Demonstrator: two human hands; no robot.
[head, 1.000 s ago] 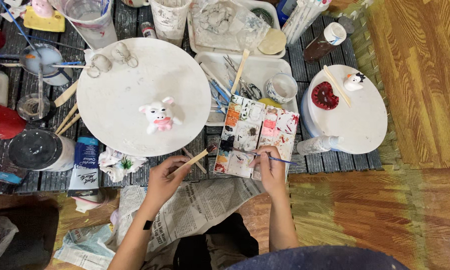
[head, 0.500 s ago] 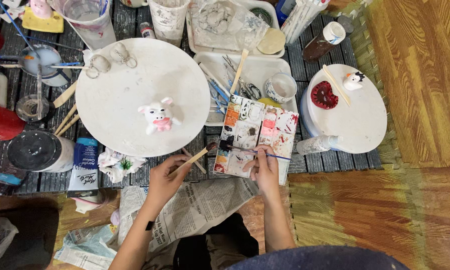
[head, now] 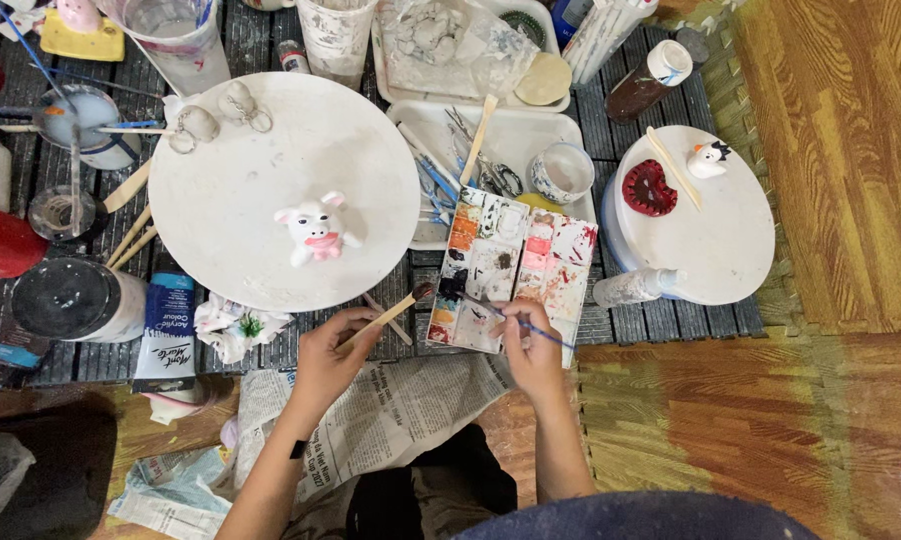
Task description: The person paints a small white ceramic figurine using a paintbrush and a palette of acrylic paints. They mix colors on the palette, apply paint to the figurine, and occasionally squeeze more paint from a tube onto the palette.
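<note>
Our right hand (head: pixel 533 352) pinches a thin blue-handled brush (head: pixel 531 328) with its tip down on the near wells of the paint palette (head: pixel 511 268), where half a second ago the hand was a touch higher over the same corner, so we judge we are loading colour. Our left hand (head: pixel 331 355) stays closed around a wooden-handled brush (head: pixel 391 312) whose dark tip points at the palette's left edge, unchanged. Beyond them the small pig figure (head: pixel 316 232) stands untouched on the round white board (head: pixel 271 180), and newspaper (head: pixel 401 410) lies under our wrists.
</note>
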